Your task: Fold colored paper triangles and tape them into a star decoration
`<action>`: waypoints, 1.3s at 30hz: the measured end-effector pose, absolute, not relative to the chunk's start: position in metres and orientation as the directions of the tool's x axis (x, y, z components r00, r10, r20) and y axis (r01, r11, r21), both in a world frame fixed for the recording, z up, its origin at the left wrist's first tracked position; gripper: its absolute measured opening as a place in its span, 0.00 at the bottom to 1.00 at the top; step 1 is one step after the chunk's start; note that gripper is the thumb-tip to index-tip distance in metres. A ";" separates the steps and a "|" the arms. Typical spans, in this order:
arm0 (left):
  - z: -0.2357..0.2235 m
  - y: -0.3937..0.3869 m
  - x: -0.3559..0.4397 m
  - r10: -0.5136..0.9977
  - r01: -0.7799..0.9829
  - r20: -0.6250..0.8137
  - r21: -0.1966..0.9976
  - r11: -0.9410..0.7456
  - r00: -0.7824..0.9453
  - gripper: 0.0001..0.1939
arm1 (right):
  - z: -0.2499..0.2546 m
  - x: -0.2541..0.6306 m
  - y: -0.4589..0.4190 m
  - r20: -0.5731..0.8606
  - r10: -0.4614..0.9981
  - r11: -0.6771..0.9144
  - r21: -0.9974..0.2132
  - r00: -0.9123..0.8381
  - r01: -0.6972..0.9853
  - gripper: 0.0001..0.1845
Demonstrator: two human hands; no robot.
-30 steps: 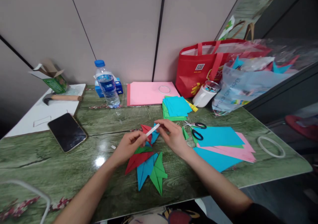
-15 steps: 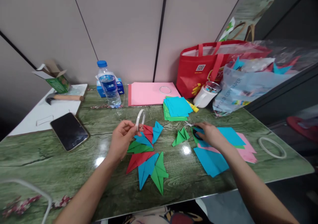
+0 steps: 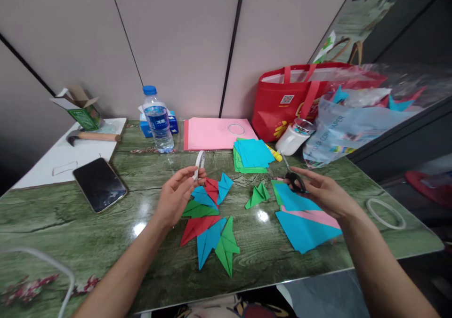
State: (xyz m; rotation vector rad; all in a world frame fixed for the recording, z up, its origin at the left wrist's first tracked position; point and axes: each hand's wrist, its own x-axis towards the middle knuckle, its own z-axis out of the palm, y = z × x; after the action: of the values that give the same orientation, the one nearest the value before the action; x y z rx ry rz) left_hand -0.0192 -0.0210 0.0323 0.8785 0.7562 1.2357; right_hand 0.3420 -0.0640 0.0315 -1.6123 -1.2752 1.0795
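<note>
Two bare hands work over a glossy green wood-grain table [image 3: 88, 224] set against pale wall panels. Half a second ago the right hand [image 3: 325, 193] lay flat on the flat blue and pink sheets [image 3: 303, 217]; now it is lifted, fingers closed through the black-handled scissors [image 3: 294, 179]. The left hand [image 3: 176, 195] still pinches a thin white tape ring [image 3: 199, 165] upright above the creased, pointed paper folds [image 3: 210, 224].

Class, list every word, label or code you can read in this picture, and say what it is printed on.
"COLOR COPY PAPER", partly legible: clear plastic bag.
QR code, not scannable here: red bag.
Blue label, characters too blurred to read: water bottle.
Green print, too small to read: open carton.
Blue box: unreadable.
</note>
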 end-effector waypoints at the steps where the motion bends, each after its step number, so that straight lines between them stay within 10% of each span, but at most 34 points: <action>1: 0.032 -0.021 -0.019 0.982 -0.462 -0.012 0.881 0.099 0.188 0.16 | 0.038 0.328 -0.069 -0.181 0.983 -0.185 -0.969 0.039 0.164 0.32; 10: 0.035 -0.029 -0.019 0.963 -0.454 0.052 0.888 0.077 0.264 0.17 | 0.048 0.183 -0.086 -0.175 0.596 -0.564 -0.785 -0.784 -0.254 0.31; 32: 0.032 -0.031 -0.023 0.894 -0.295 0.151 0.955 -0.022 0.422 0.15 | 0.046 0.175 -0.069 -0.231 0.687 -0.413 -0.904 -0.689 -0.108 0.20; 39: 0.020 -0.012 -0.040 0.914 0.457 0.373 0.793 -0.402 0.158 0.10 | 0.067 0.219 -0.070 -0.132 0.853 0.141 -0.874 -0.505 0.466 0.23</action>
State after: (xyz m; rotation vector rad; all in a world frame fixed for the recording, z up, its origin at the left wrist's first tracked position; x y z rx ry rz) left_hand -0.0395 -0.0124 0.0204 1.9335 1.2986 1.1818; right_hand 0.2186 -0.0699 0.0673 -1.2641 -2.0279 1.3196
